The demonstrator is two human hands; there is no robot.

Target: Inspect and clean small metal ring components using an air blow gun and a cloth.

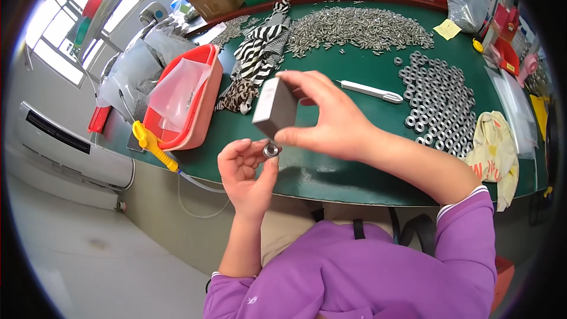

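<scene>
Pinched in the fingertips of my left hand [247, 171] is a small round metal ring [271, 150], its hole facing up toward me. My right hand [333, 115] grips a dark grey rectangular block [280, 112] with a pale, light-coloured side. The block is tilted just above the ring; whether the two touch I cannot tell. Both hands are over the near edge of the green table [331, 177]. Beyond my right wrist lies a white pen-like tool [372, 91]. Many similar metal rings [440, 103] are spread out to the right.
A heap of small metal pins [357, 26] covers the back of the table. Striped cloth [260, 47] lies left of it. A red basket [204, 103] with a plastic bag and a yellow air gun [150, 142] are at the left. A pale glove [493, 147] lies at the right edge.
</scene>
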